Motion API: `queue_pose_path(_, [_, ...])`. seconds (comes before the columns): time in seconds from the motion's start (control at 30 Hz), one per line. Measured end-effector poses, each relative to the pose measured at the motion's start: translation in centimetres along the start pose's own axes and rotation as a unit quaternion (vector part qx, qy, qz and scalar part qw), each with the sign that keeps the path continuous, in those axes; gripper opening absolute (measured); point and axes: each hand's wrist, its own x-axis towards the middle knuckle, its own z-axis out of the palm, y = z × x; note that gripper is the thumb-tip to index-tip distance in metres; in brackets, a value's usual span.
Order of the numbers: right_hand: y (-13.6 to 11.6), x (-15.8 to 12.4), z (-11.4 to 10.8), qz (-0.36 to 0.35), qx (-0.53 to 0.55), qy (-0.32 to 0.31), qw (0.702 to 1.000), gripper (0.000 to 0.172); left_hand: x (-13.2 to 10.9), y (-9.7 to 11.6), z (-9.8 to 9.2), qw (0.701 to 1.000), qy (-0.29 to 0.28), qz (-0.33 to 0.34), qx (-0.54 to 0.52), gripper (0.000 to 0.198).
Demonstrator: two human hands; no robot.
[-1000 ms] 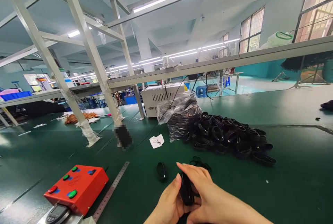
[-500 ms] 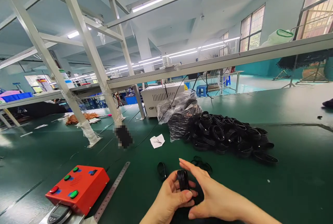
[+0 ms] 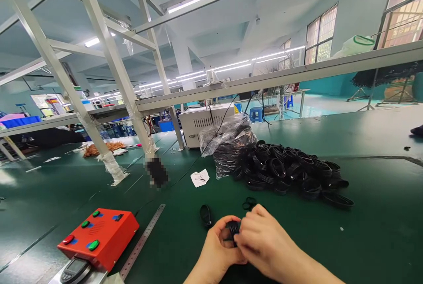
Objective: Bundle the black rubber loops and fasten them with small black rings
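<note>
**Clock reference:** hands at centre, 12 o'clock straight ahead along the bench.

**Left hand [image 3: 216,248]:** curled upward, fingers cupped around the underside of a black coil [image 3: 233,227].

**Right hand [image 3: 267,242]:** fingers bunched and pressed onto the same coil from 3 o'clock, pinching it against the left fingers.

**Coil position:** between both hands, partly hidden by the fingers, above a green workbench [image 3: 363,218]; contact with the bench impossible to tell.

**Close by:** dark oval piece [image 3: 205,215] at 11 o'clock, just beside the left hand; small black loop [image 3: 249,204] at 12 o'clock, near the right fingers.

**Farther out:** heap of black coils [image 3: 284,167] at 1 o'clock, touching a clear plastic bag [image 3: 228,143] at 12 o'clock; white paper slip [image 3: 200,178] at 11 o'clock.

**Side:** red control box [image 3: 99,233] with green and red buttons at 9 o'clock; steel ruler [image 3: 142,242] between box and hands.
</note>
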Motion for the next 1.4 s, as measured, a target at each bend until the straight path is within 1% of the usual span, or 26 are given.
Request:
queue_pose_path(0.03, [0.0, -0.1, 0.0, -0.049, -0.033, 0.002, 0.998, 0.03, 0.0, 0.1, -0.1, 1.0, 0.005, 0.001, 0.001, 0.068])
queue_pose_path(0.07, [0.1, -0.2, 0.0, -0.081, -0.064, -0.001, 0.995, 0.035, 0.0, 0.2, -0.2, 1.0, 0.007, 0.001, -0.002, 0.068])
queue_pose_path(0.1, [0.4, -0.3, 0.0, -0.096, -0.092, -0.008, 0.991, 0.038, -0.1, 0.4, -0.3, 1.0, 0.005, 0.001, -0.007, 0.068])
queue_pose_path(0.17, [1.3, -0.4, 0.1, -0.085, -0.126, -0.028, 0.988, 0.039, -0.2, 0.8, -0.5, 1.0, -0.006, 0.002, -0.025, 0.067])
queue_pose_path(0.23, [2.3, -0.5, 0.2, -0.052, -0.109, -0.039, 0.992, 0.039, -0.4, 1.1, -0.6, 0.999, -0.026, 0.009, -0.039, 0.068])
queue_pose_path(0.3, [2.9, -0.4, 0.2, 0.0, -0.044, -0.058, 0.997, 0.031, -0.4, 1.1, -0.6, 0.999, -0.034, 0.023, -0.035, 0.066])
queue_pose_path(0.37, [2.9, -0.2, 0.1, 0.086, 0.043, -0.067, 0.993, 0.021, -0.4, 0.9, -0.6, 0.999, -0.026, 0.039, -0.014, 0.063])
queue_pose_path(0.4, [2.7, 0.0, 0.0, 0.139, 0.097, -0.071, 0.983, 0.017, -0.3, 0.8, -0.6, 0.999, -0.021, 0.045, -0.002, 0.063])
queue_pose_path(0.43, [2.4, 0.1, -0.2, 0.19, 0.159, -0.074, 0.966, 0.015, -0.2, 0.6, -0.6, 0.999, -0.018, 0.05, 0.009, 0.063])
queue_pose_path(0.47, [2.1, 0.2, -0.2, 0.233, 0.228, -0.077, 0.942, 0.015, -0.2, 0.4, -0.5, 0.998, -0.02, 0.054, 0.018, 0.065])
queue_pose_path(0.5, [1.8, 0.3, -0.3, 0.267, 0.299, -0.081, 0.913, 0.017, -0.1, 0.3, -0.5, 0.998, -0.026, 0.056, 0.024, 0.067])
queue_pose_path(0.57, [1.3, 0.4, -0.2, 0.31, 0.422, -0.086, 0.847, 0.021, -0.1, 0.1, -0.4, 0.997, -0.044, 0.061, 0.032, 0.07])
queue_pose_path(0.63, [1.0, 0.4, 0.0, 0.341, 0.493, -0.079, 0.796, 0.026, -0.2, 0.1, -0.3, 0.996, -0.059, 0.061, 0.043, 0.068])
queue_pose_path(0.7, [1.0, 0.4, 0.0, 0.364, 0.524, -0.076, 0.766, 0.029, -0.3, 0.2, -0.3, 0.995, -0.072, 0.053, 0.046, 0.064])
queue_pose_path(0.73, [1.0, 0.4, 0.0, 0.374, 0.528, -0.078, 0.759, 0.029, -0.4, 0.3, -0.3, 0.995, -0.076, 0.048, 0.045, 0.064])
queue_pose_path(0.83, [1.2, 0.4, -0.2, 0.39, 0.521, -0.088, 0.754, 0.029, -0.6, 0.6, -0.2, 0.995, -0.079, 0.041, 0.044, 0.063])
queue_pose_path(0.93, [1.3, 0.3, -0.2, 0.388, 0.525, -0.094, 0.752, 0.029, -0.8, 0.9, -0.2, 0.994, -0.084, 0.039, 0.05, 0.061])
queue_pose_path(1.03, [1.2, 0.3, 0.1, 0.381, 0.535, -0.088, 0.749, 0.033, -0.9, 1.2, -0.2, 0.994, -0.087, 0.035, 0.052, 0.062])
queue_pose_path(1.13, [1.0, 0.3, 0.4, 0.383, 0.531, -0.08, 0.752, 0.035, -0.9, 1.3, -0.3, 0.994, -0.082, 0.027, 0.067, 0.065])
queue_pose_path(1.3, [1.0, 0.2, 0.4, 0.388, 0.518, -0.079, 0.758, 0.033, -0.7, 1.1, -0.6, 0.995, -0.075, 0.021, 0.061, 0.068])
queue_pose_path(1.4, [0.8, 0.2, 0.7, 0.388, 0.513, -0.085, 0.761, 0.032, -0.4, 0.7, -0.7, 0.995, -0.084, 0.022, 0.054, 0.068])
